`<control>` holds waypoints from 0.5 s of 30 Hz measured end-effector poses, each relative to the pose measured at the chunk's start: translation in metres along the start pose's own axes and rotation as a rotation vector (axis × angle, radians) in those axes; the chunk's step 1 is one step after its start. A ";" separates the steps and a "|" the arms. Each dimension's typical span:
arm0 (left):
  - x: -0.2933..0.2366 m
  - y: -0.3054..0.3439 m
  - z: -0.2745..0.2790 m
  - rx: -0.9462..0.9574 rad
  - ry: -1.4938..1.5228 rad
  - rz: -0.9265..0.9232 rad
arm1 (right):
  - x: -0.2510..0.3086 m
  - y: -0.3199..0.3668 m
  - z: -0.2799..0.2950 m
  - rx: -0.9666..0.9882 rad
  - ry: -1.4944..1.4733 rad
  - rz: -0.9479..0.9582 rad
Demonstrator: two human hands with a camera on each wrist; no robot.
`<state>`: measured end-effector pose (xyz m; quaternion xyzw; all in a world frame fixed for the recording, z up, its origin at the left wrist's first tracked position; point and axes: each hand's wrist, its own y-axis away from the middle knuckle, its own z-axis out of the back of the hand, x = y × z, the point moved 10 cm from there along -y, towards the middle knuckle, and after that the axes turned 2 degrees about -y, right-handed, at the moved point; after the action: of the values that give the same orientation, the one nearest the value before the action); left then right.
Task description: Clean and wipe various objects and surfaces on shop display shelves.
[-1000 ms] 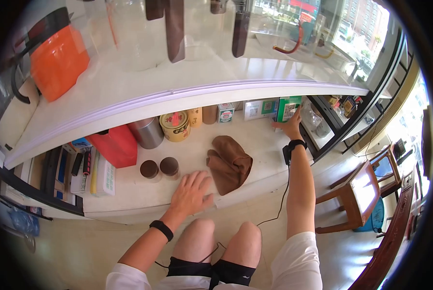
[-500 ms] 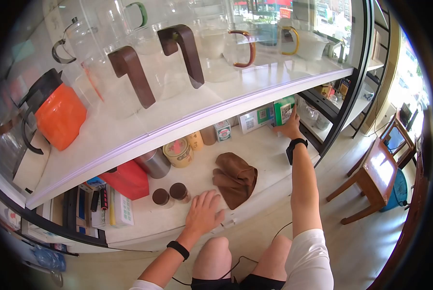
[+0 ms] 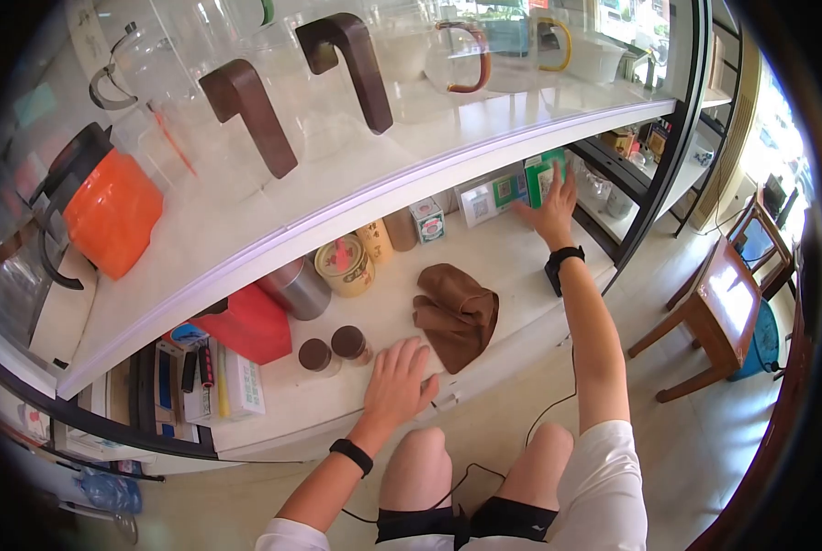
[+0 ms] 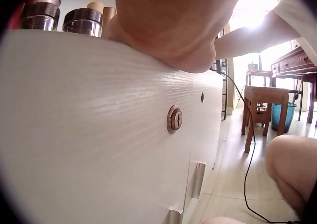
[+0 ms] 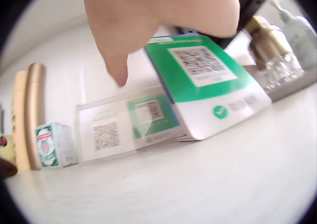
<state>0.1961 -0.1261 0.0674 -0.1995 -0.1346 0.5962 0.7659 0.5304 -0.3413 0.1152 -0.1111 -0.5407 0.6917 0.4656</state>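
Observation:
At the shelf's right end, my right hand (image 3: 553, 209) has its fingers spread in front of the green QR-code card (image 5: 218, 85); the right wrist view shows the card leaning beside a clear stand (image 5: 106, 135) with two codes. Whether the fingers touch the card I cannot tell. My left hand (image 3: 397, 386) rests on the shelf's front edge, fingers relaxed, holding nothing. Just left of it stand two dark-lidded jars (image 3: 350, 342). A crumpled brown cloth (image 3: 457, 317) lies between the hands.
Along the back are a small green-and-white box (image 3: 427, 220), a yellow tin (image 3: 345, 266), a grey canister (image 3: 298, 289) and a red bag (image 3: 250, 326). Glassware stands behind glass above. A wooden stool (image 3: 718, 303) is at the right; a black cable hangs below.
My right hand's fingers have spread and come slightly away from the green card. My left hand stays at the shelf edge. The head view has shifted.

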 end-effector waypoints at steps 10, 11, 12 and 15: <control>0.003 0.000 -0.006 0.021 -0.001 0.011 | 0.139 0.009 -0.075 0.560 0.154 0.243; 0.005 0.000 -0.009 0.047 0.016 0.021 | 0.143 0.010 -0.084 0.595 0.193 0.190; 0.005 0.001 -0.012 0.077 0.034 0.032 | 0.142 0.014 -0.092 0.633 0.231 0.134; 0.006 0.003 -0.016 0.101 0.047 0.041 | 0.146 0.018 -0.105 0.535 0.384 0.175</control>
<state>0.2025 -0.1219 0.0513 -0.1774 -0.0823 0.6129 0.7656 0.5105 -0.1618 0.1099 -0.1592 -0.2311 0.8128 0.5105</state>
